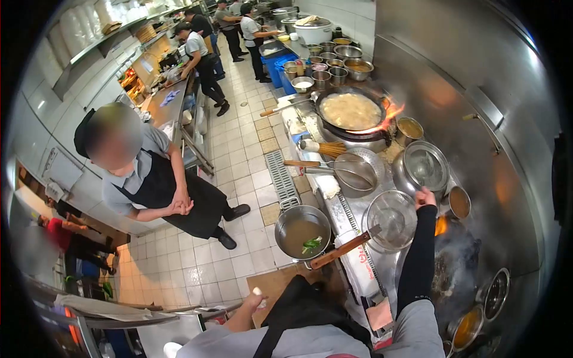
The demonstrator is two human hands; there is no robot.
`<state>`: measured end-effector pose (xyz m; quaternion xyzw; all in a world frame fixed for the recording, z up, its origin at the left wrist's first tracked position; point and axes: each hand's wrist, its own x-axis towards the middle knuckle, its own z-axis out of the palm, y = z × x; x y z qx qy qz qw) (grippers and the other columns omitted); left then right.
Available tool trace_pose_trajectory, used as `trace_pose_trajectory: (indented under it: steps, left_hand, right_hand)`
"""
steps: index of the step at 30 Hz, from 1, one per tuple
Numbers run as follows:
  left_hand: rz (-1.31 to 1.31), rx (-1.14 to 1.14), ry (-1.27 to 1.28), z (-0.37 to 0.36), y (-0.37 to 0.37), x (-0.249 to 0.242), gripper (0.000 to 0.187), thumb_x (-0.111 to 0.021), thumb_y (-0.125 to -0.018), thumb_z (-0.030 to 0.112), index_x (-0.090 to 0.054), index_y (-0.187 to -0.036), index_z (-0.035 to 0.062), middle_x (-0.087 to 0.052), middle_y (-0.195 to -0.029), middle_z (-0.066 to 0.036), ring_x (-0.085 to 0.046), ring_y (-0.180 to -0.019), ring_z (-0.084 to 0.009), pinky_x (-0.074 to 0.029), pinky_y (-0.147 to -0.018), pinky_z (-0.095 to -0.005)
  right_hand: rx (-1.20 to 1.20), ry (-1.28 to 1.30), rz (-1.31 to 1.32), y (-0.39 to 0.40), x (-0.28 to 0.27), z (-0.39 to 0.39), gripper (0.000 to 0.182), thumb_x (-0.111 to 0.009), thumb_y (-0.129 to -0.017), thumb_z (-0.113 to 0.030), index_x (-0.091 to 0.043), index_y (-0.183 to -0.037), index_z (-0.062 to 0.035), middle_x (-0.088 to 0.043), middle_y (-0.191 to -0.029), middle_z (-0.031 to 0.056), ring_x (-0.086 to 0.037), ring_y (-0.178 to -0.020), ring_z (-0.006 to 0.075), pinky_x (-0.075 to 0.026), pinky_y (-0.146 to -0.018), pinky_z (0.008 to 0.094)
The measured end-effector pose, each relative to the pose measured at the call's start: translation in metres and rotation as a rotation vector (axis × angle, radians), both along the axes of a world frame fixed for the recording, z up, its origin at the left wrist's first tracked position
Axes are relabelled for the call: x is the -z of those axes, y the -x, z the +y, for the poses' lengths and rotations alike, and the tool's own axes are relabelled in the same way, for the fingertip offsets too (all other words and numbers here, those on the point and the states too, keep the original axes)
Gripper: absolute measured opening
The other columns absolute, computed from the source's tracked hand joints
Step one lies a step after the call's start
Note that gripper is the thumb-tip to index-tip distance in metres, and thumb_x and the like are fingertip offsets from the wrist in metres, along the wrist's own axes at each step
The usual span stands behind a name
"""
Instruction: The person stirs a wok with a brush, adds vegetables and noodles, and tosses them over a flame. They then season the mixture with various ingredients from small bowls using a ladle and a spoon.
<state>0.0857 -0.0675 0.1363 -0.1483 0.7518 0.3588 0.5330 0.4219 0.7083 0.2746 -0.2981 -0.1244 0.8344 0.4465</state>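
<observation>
My right hand point(425, 197), in a black sleeve, reaches forward between two round mesh strainers. Its fingers are closed at the lower rim of the metal pot point(401, 179); what they grip is not clear. One strainer point(425, 166) rests over that pot, and the other strainer point(391, 221) lies on the counter just left of the hand. Low by my apron, my left hand point(249, 305) is closed around a small whitish thing point(257, 291) I cannot identify. Before me a brown wooden handle point(340, 250) points across the counter's edge.
Flames lick around a wok point(351, 111) of pale bubbling liquid. Smoke rises from a dark burner area point(450, 268) beside my right arm. A large pot point(302, 232) with green leaves stands near the counter. A person in an apron point(179, 191) stands left; several others work farther back.
</observation>
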Motion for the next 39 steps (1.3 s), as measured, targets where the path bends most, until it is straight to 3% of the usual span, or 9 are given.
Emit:
trace_pose_trajectory:
  steps: [2,8,17,23,28,32,34,37,39]
  left_hand:
    - [0.006,-0.094,0.004,-0.017,-0.005,-0.008,0.045,-0.077,-0.084,0.011,-0.051,-0.121,0.007,-0.062,-0.104,-0.013,-0.067,-0.082,-0.0295,-0.06,-0.052,-0.0401]
    - [0.15,-0.284,-0.114,0.003,0.018,-0.005,0.042,-0.073,-0.085,0.009,-0.051,-0.121,0.0081,-0.061,-0.104,-0.012,-0.066,-0.08,-0.0283,-0.06,-0.055,-0.042]
    - [0.342,-0.067,-0.701,0.239,0.06,-0.184,0.048,-0.073,-0.088,0.011,-0.051,-0.131,0.0079,-0.066,-0.097,-0.008,-0.069,-0.072,-0.0203,-0.056,-0.054,-0.0307]
    - [-0.188,0.204,-1.13,0.352,-0.024,-0.251,0.034,-0.07,-0.092,0.01,-0.056,-0.12,-0.0041,-0.072,-0.102,-0.017,-0.074,-0.089,-0.0266,-0.062,-0.07,-0.0352]
    - [-0.832,0.353,-0.957,0.378,-0.155,-0.249,0.033,-0.065,-0.096,0.028,-0.062,-0.116,0.0019,-0.071,-0.109,-0.018,-0.072,-0.103,-0.0291,-0.059,-0.084,-0.0356]
    - [-1.118,0.594,-0.591,0.364,-0.238,-0.249,0.047,-0.064,-0.092,0.058,-0.067,-0.113,0.0165,-0.071,-0.095,-0.004,-0.069,-0.087,-0.0294,-0.053,-0.09,-0.0535]
    - [-1.22,0.549,-0.624,0.355,-0.256,-0.263,0.049,-0.063,-0.091,0.062,-0.068,-0.107,0.0164,-0.07,-0.091,-0.004,-0.068,-0.082,-0.027,-0.056,-0.081,-0.0487]
    - [-1.179,0.464,-0.567,0.352,-0.269,-0.263,0.05,-0.064,-0.089,0.066,-0.067,-0.098,0.0167,-0.068,-0.082,-0.004,-0.065,-0.07,-0.0208,-0.053,-0.06,-0.037]
    - [-1.034,0.479,-0.477,0.364,-0.271,-0.249,0.046,-0.066,-0.088,0.063,-0.064,-0.09,0.0163,-0.064,-0.072,-0.006,-0.058,-0.053,-0.0116,-0.037,-0.038,-0.0218]
  right_hand:
    - [0.041,0.34,0.729,-0.016,-0.032,-0.018,0.021,-0.057,-0.099,-0.01,-0.042,-0.087,-0.0025,-0.035,-0.063,-0.0004,-0.039,-0.048,0.0092,-0.038,-0.044,0.0216]
    - [0.105,0.246,0.825,-0.077,-0.032,-0.104,0.046,-0.051,-0.105,-0.016,-0.035,-0.134,0.0157,-0.037,-0.069,0.001,-0.039,-0.053,0.0094,-0.036,-0.044,0.024]
    - [0.038,0.153,0.723,-0.161,-0.18,-0.292,0.054,-0.042,-0.11,-0.024,-0.031,-0.144,0.0159,-0.044,-0.086,0.005,-0.042,-0.053,0.0084,-0.035,-0.042,0.0247]
    - [0.242,0.298,0.405,-0.195,-0.192,-0.383,0.046,-0.049,-0.106,-0.019,-0.04,-0.135,0.0158,-0.048,-0.087,0.0052,-0.046,-0.058,0.0091,-0.038,-0.044,0.0235]
    - [0.373,0.344,0.132,-0.187,-0.145,-0.432,0.033,-0.059,-0.101,-0.015,-0.052,-0.12,0.0106,-0.055,-0.081,0.0049,-0.049,-0.056,0.0066,-0.038,-0.042,0.0194]
    - [0.411,0.098,-0.55,-0.116,-0.154,-0.479,0.032,-0.062,-0.1,-0.033,-0.066,-0.098,-0.0007,-0.061,-0.077,0.0032,-0.057,-0.059,0.0067,-0.037,-0.042,0.0173]
    - [-0.031,-0.103,-0.97,-0.147,-0.135,-0.496,0.042,-0.056,-0.103,-0.041,-0.066,-0.092,-0.0011,-0.065,-0.078,0.0065,-0.061,-0.062,0.0091,-0.041,-0.042,0.0208]
    - [0.328,-0.348,-2.27,-0.304,0.051,-0.53,0.04,-0.051,-0.104,-0.035,-0.07,-0.102,0.0006,-0.072,-0.084,0.013,-0.069,-0.073,0.0287,-0.051,-0.062,0.0465]
    - [-0.621,-0.014,-2.632,-0.319,0.045,-0.559,0.034,-0.05,-0.099,-0.032,-0.072,-0.112,-0.0097,-0.073,-0.11,0.0153,-0.071,-0.093,0.0336,-0.054,-0.078,0.0472]
